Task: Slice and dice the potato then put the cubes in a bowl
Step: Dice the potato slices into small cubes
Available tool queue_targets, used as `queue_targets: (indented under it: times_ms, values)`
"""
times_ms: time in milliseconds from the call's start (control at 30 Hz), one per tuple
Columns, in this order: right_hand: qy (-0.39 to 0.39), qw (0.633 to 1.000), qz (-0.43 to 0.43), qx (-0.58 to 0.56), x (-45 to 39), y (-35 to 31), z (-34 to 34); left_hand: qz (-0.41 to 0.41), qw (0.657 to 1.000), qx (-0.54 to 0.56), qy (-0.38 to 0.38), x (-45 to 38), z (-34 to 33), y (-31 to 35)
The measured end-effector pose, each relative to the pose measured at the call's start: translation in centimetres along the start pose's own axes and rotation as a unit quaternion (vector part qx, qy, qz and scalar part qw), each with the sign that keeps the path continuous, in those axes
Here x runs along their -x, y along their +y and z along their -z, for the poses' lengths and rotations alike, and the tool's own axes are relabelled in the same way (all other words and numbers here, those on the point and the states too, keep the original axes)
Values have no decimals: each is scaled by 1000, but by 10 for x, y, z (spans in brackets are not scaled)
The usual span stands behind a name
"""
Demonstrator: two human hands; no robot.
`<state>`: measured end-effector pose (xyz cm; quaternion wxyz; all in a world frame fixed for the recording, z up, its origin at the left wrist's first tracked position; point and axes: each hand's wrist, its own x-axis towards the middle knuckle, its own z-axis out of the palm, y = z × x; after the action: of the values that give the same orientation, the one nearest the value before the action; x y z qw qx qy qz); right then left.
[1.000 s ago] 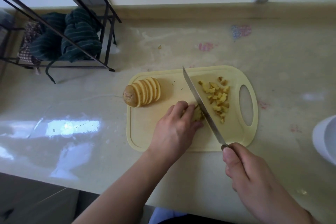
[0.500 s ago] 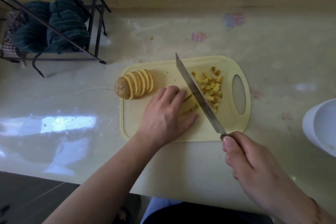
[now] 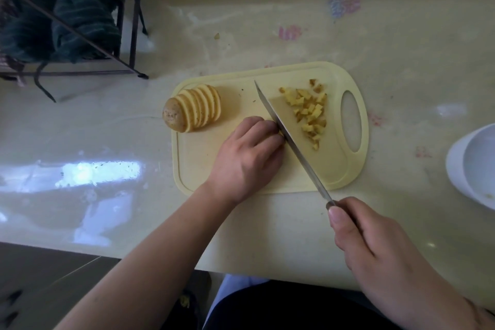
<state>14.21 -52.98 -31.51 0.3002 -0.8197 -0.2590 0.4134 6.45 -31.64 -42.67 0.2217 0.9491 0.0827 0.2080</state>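
Glossy pale counter (image 3: 401, 67), black wire rack (image 3: 126, 21), window glare.

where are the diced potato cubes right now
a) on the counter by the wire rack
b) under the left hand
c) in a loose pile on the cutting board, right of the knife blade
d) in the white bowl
c: the potato cubes lie in a loose pile on the cutting board, between the knife blade and the board's handle hole, while the white bowl at the right edge holds no cubes that can be seen.
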Motion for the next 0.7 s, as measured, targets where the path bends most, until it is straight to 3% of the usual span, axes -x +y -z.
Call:
queue_targets:
  times_ms: [233, 400, 700]
  values:
    - [-17, 1000, -1, 18, 9, 11, -1, 0, 1000, 12, 3, -2, 0, -1]
    - [15, 997, 56, 55, -22, 7, -12, 2, 1000, 22, 15, -2, -2, -3]
    - [21, 999, 28, -22, -43, 6, 6, 8, 999, 31, 16, 1, 3, -1]
